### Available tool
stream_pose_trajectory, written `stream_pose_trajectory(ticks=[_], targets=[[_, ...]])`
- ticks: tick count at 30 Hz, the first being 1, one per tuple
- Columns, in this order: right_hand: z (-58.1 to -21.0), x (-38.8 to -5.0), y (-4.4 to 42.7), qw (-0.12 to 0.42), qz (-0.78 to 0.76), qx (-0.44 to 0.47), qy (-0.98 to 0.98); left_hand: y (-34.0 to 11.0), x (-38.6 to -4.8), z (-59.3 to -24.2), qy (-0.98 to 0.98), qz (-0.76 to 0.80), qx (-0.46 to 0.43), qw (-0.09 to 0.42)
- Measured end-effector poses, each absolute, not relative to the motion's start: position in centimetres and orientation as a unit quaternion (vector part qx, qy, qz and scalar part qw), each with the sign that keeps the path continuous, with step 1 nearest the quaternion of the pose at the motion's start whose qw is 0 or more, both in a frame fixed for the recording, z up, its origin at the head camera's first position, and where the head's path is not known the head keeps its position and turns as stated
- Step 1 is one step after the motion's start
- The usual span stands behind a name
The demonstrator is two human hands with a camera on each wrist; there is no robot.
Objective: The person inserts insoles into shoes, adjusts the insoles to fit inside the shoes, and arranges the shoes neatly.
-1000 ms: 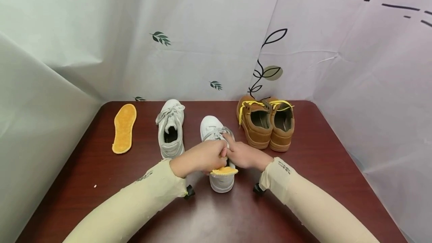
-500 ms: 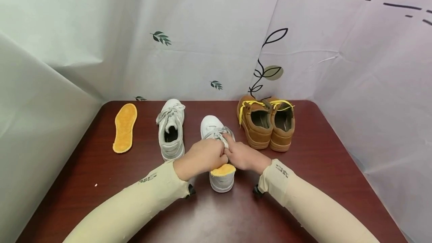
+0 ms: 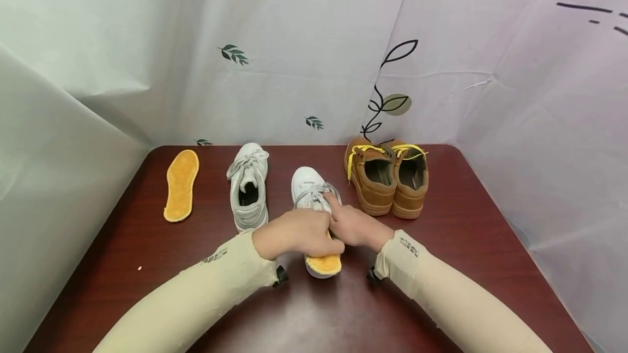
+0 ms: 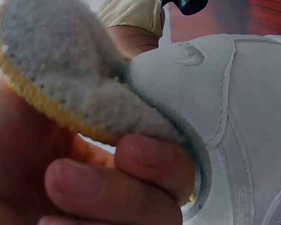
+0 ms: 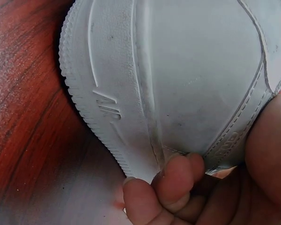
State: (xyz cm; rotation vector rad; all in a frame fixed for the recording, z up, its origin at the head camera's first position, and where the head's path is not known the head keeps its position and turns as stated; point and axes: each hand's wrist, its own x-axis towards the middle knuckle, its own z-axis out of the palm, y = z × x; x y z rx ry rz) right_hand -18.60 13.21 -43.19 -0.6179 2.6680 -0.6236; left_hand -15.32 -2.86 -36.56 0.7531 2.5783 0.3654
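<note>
On the tabletop: white shoe, yellow insole partway inside. Left grip nearly closed, pinching insole; right grip curled round shoe's side. Insole presumably light, soft, bendy; best held near heel.

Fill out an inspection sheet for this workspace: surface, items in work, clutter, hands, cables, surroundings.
Surface: dark red-brown table, glossy, with a bright glare patch at the near middle.
Items in work: white shoe at the middle; orange insole partly inside it, end sticking out at the heel. Second white shoe and second insole lie to the left, apart.
Clutter: brown shoes with yellow laces, far right; small white speck, left.
Left hand: grips the orange insole.
Right hand: holds the white shoe's right side, thumb by the laces.
Cables: nothing seen.
Surroundings: pale sheeting with leaf prints.
</note>
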Motion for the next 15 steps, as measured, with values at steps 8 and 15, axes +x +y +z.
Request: stream_pose_trajectory(ticks=[8, 15], targets=[[-43.1, -18.5, 13.2, 0.157, -0.216, -0.219, 0.939, -3.4, -15.9, -37.4, 0.922, 0.176, 0.284, 0.194], [-43.3, -18.2, 13.2, 0.159, -0.232, -0.208, 0.937, -3.1, -15.9, -38.4, 0.932, 0.193, 0.277, 0.133]])
